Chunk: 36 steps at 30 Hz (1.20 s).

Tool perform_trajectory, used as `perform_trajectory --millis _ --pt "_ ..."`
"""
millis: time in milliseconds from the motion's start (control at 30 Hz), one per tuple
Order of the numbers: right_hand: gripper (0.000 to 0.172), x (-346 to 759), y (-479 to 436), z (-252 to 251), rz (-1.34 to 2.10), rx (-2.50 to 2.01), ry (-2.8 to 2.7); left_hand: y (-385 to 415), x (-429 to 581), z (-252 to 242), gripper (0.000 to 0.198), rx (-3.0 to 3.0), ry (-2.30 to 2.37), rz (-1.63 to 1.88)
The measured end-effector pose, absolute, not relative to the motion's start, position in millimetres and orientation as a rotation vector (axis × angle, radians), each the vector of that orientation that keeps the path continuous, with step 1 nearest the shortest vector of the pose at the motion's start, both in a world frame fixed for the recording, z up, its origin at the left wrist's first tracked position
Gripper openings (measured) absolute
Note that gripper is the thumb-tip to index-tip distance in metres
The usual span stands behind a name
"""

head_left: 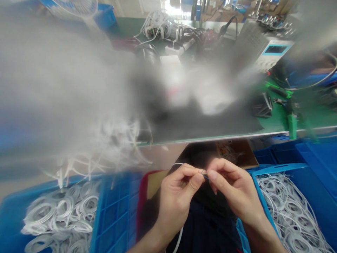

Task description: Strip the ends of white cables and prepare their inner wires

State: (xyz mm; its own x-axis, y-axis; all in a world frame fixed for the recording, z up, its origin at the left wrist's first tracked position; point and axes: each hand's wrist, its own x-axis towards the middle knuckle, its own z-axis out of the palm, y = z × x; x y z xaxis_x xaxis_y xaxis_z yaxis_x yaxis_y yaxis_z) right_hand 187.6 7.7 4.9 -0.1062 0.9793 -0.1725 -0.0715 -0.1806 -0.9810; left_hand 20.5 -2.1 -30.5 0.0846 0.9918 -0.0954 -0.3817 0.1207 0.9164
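Below the bench edge, over my lap, both hands meet fingertip to fingertip. My left hand (177, 193) is closed in a pinch on the end of a thin white cable (177, 164), which loops over its knuckles and reappears lower down by the wrist. My right hand (233, 189) is also closed in a pinch, on a small dark tip (205, 175) at the cable's end, right against the left fingers. What that tip is stays too small to tell.
A blue crate (116, 211) of coiled white cables sits at lower left, another blue crate (279, 168) of cables at lower right. The green bench (279, 121) above carries a dark mat, a power supply (273, 52), tools and cable bundles. Much of the upper left is blurred.
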Motion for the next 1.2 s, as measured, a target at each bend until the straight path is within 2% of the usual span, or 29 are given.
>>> perform_trajectory --millis 133,533,833,1200 --pt "0.02 179.8 -2.9 4.4 1.373 -1.271 -1.082 -3.6 20.7 -28.9 0.009 0.897 0.95 1.253" --pt "0.02 179.1 -7.7 5.4 1.472 -1.256 -0.976 -3.7 18.1 -23.8 0.011 1.018 1.013 1.233" --pt "0.01 172.4 -5.2 15.1 1.159 -1.392 -1.167 -2.8 17.8 -16.0 0.008 1.074 1.102 1.232" --pt "0.012 167.8 -12.4 7.9 0.931 -1.434 -1.346 -3.0 23.0 -19.5 0.011 0.947 1.014 1.243"
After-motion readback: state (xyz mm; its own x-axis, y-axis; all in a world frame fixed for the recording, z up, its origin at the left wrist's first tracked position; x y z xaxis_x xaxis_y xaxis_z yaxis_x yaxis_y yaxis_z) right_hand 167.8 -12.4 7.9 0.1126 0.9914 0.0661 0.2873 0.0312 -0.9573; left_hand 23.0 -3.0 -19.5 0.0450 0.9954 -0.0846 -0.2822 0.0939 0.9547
